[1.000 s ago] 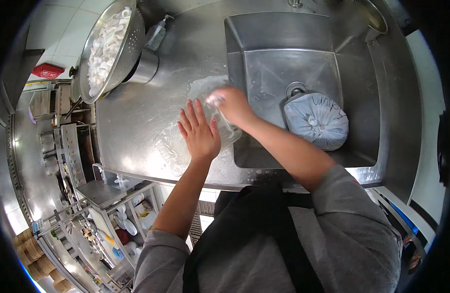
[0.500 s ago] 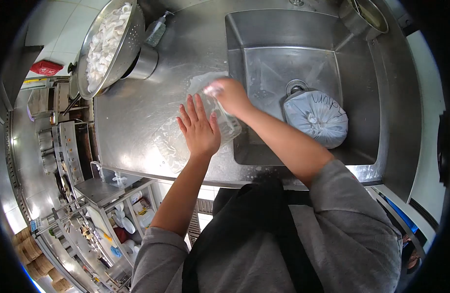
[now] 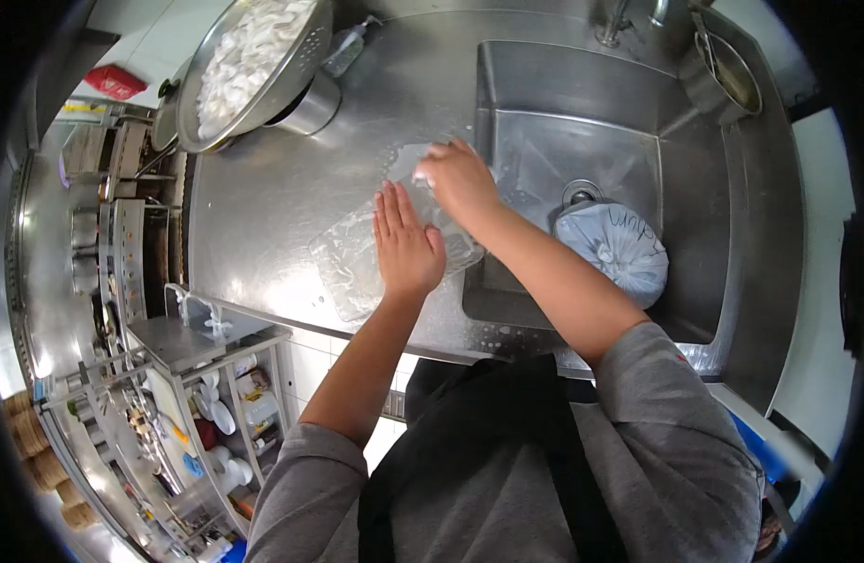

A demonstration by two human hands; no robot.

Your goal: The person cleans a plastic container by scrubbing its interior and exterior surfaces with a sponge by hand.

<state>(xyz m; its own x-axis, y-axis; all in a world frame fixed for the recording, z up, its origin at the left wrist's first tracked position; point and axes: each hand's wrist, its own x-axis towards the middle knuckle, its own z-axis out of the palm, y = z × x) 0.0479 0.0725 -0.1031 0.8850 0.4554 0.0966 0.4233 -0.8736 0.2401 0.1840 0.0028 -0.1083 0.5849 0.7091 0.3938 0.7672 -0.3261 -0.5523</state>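
A clear, flat plastic piece (image 3: 347,272) lies wet on the steel counter; I cannot tell whether it is a bag or a lid. My left hand (image 3: 406,251) lies flat on it, palm down, fingers stretched out and holding nothing. Just ahead and to the right, my right hand (image 3: 458,183) is closed, its fingers curled round something small and whitish. Most of that thing is hidden, so its kind does not show. A whitish wet patch (image 3: 408,161) spreads over the counter beside the right fingertips.
At the back left, a perforated colander (image 3: 305,80) full of whitish cut pieces leans on a metal pot (image 3: 317,105). Behind stands a pump bottle (image 3: 345,52). The sink (image 3: 535,141) on the right holds a tied white bag (image 3: 615,249); a pot (image 3: 709,89) stands at its far corner.
The camera view has shifted, so the counter things appear further right or lower. My left fingers are closer together. My right hand remains closed near the far side of the plastic.
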